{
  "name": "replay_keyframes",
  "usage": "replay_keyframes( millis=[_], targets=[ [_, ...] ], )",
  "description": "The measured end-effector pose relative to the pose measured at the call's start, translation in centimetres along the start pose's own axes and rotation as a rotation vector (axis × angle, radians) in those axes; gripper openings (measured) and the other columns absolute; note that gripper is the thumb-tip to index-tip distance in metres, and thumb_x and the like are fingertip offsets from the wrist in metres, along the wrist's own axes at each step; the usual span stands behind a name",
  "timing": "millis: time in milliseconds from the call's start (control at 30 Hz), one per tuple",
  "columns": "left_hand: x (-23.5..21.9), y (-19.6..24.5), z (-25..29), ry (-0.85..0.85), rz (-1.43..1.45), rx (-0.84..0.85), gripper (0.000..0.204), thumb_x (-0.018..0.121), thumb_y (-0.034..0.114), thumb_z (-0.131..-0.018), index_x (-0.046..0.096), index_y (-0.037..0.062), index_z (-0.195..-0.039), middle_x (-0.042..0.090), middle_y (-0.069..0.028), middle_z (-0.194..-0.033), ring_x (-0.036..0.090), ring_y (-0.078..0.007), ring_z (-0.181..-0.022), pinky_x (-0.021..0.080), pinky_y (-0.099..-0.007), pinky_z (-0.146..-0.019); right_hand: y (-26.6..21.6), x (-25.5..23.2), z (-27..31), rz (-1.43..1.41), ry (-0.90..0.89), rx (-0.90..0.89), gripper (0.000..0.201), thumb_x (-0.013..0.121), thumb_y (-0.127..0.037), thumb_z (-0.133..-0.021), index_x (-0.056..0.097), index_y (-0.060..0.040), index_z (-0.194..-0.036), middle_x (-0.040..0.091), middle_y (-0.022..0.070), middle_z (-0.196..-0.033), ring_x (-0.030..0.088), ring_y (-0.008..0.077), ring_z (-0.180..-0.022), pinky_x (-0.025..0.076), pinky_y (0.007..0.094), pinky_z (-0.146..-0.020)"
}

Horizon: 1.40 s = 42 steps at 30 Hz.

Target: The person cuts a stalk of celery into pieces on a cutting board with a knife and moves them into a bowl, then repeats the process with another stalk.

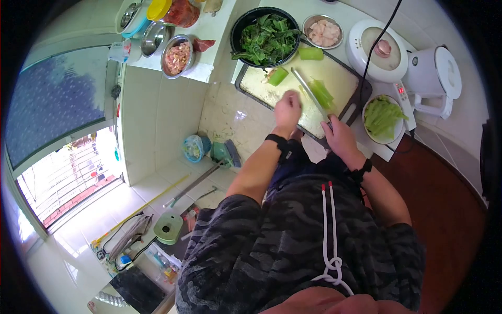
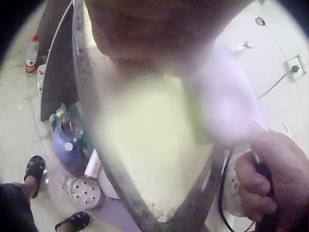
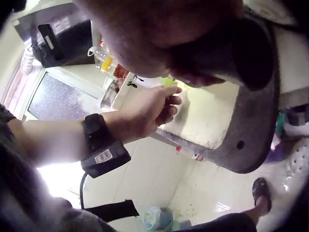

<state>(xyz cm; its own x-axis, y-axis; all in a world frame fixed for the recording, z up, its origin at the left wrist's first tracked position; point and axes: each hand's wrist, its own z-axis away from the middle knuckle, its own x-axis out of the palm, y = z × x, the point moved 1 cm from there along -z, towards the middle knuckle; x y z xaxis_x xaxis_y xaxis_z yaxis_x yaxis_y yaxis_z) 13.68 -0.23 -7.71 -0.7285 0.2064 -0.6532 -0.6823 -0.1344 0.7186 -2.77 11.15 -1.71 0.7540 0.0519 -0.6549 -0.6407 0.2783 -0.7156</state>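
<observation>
My right hand (image 1: 342, 138) grips a kitchen knife (image 1: 308, 89) by its dark handle (image 3: 217, 53), with the blade lying across the cutting board (image 1: 340, 76). Beside the blade is a pile of thin green vegetable slices (image 1: 320, 94). My left hand (image 1: 287, 111) is over the board's near edge, blurred in the head view. Its fingers are loosely curled in the right wrist view, and nothing shows in them. Two thicker green stem pieces lie farther back, one at the left (image 1: 277, 76) and one near the far edge (image 1: 310, 54).
A black basin of leafy greens (image 1: 266, 39) and a bowl of pale meat chunks (image 1: 323, 34) stand behind the board. At the right are a bowl of green strips (image 1: 384, 120), a white cooker (image 1: 361, 44) and a kettle (image 1: 431, 73). A dark cord (image 1: 384, 31) hangs across.
</observation>
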Motion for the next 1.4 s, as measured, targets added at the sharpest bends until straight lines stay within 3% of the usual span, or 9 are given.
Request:
replay_keyframes(
  millis=[67, 200, 300, 633, 767, 900, 1100, 1267, 1400],
  targets=[
    [-2.6, 1.1, 0.7, 0.129, 0.044, 0.048, 0.019, 0.059, 0.025, -0.092, 0.065, 0.0069, -0.092, 0.066, -0.0150, -0.074, 0.066, -0.0274, -0.069, 0.049, -0.0367, -0.060, -0.7, -1.7, 0.7, 0.077, 0.015, -0.030, 0.030, 0.057, -0.030, -0.093, 0.053, -0.0042, -0.107, 0.065, 0.0198, -0.073, 0.064, 0.0405, -0.068, 0.049, 0.0500, -0.060],
    [-6.5, 5.5, 1.1, 0.378, -0.111, 0.665, 0.010, 0.067, 0.019, -0.086, 0.068, 0.0091, -0.089, 0.065, -0.0072, -0.077, 0.064, -0.0217, -0.070, 0.048, -0.0322, -0.058, 0.6, -3.0, 1.4, 0.281, 0.106, -0.208, 0.026, 0.062, -0.026, -0.088, 0.052, -0.0065, -0.103, 0.064, 0.0161, -0.071, 0.065, 0.0357, -0.064, 0.049, 0.0464, -0.055],
    [-5.6, 8.3, 0.5, -0.285, -0.326, 0.683, 0.011, 0.068, 0.022, -0.082, 0.067, 0.0119, -0.086, 0.065, -0.0048, -0.077, 0.064, -0.0242, -0.074, 0.051, -0.0363, -0.063, 2.1, -2.9, 1.5, 0.364, 0.062, -0.259, 0.027, 0.066, -0.024, -0.084, 0.052, -0.0082, -0.101, 0.065, 0.0129, -0.072, 0.065, 0.0328, -0.063, 0.050, 0.0447, -0.055],
    [-1.4, 5.7, -4.8, -0.418, -0.507, 0.918, 0.011, 0.066, 0.021, -0.082, 0.069, 0.0118, -0.088, 0.068, -0.0089, -0.082, 0.066, -0.0287, -0.077, 0.052, -0.0398, -0.070, 2.7, -3.1, 5.5, 0.424, 0.041, -0.271, 0.026, 0.069, -0.023, -0.079, 0.053, -0.0086, -0.095, 0.062, 0.0095, -0.082, 0.064, 0.0318, -0.068, 0.049, 0.0433, -0.058],
    [-5.6, 5.8, -6.2, -0.075, -0.185, 0.780, 0.017, 0.065, 0.023, -0.088, 0.070, 0.0077, -0.093, 0.069, -0.0123, -0.077, 0.068, -0.0287, -0.070, 0.054, -0.0363, -0.064, 1.3, -3.3, 8.0, 0.238, 0.128, -0.016, 0.025, 0.067, -0.027, -0.083, 0.055, -0.0080, -0.095, 0.064, 0.0138, -0.078, 0.063, 0.0368, -0.071, 0.048, 0.0467, -0.060],
    [-5.6, 3.7, -4.3, -0.059, 0.012, 0.526, 0.017, 0.061, 0.019, -0.091, 0.069, 0.0042, -0.094, 0.069, -0.0137, -0.079, 0.068, -0.0274, -0.069, 0.054, -0.0346, -0.065, 1.8, -1.5, 7.4, 0.032, 0.282, 0.361, 0.027, 0.061, -0.033, -0.090, 0.055, -0.0067, -0.093, 0.065, 0.0182, -0.074, 0.063, 0.0404, -0.074, 0.047, 0.0495, -0.062],
    [0.2, 0.7, -0.7, -0.073, -0.165, 0.721, 0.059, 0.061, 0.022, -0.089, 0.038, -0.0032, -0.138, 0.038, -0.0267, -0.142, 0.035, -0.0435, -0.132, 0.029, -0.0477, -0.111, 0.5, 1.5, 5.5, 0.178, 0.294, 0.355, 0.025, 0.059, -0.034, -0.091, 0.055, -0.0090, -0.095, 0.065, 0.0192, -0.076, 0.062, 0.0431, -0.074, 0.047, 0.0523, -0.063],
    [2.8, 0.2, -0.4, -0.048, -0.165, 0.632, 0.071, 0.060, 0.024, -0.089, 0.027, -0.0070, -0.144, 0.030, -0.0291, -0.147, 0.026, -0.0453, -0.138, 0.021, -0.0519, -0.114, -1.6, 3.2, 5.8, 0.160, 0.197, 0.375, 0.025, 0.059, -0.033, -0.091, 0.056, -0.0091, -0.098, 0.064, 0.0203, -0.078, 0.061, 0.0444, -0.074, 0.047, 0.0517, -0.064],
    [3.9, 1.2, 0.0, -0.015, -0.137, 0.586, 0.072, 0.057, 0.029, -0.090, 0.026, -0.0060, -0.145, 0.028, -0.0284, -0.149, 0.023, -0.0449, -0.140, 0.018, -0.0539, -0.115, 2.9, 1.9, 5.9, -0.241, 0.247, 0.344, 0.033, 0.059, -0.035, -0.094, 0.055, -0.0024, -0.096, 0.058, 0.0124, -0.067, 0.055, 0.0261, -0.053, 0.045, 0.0394, -0.053]
  ],
)
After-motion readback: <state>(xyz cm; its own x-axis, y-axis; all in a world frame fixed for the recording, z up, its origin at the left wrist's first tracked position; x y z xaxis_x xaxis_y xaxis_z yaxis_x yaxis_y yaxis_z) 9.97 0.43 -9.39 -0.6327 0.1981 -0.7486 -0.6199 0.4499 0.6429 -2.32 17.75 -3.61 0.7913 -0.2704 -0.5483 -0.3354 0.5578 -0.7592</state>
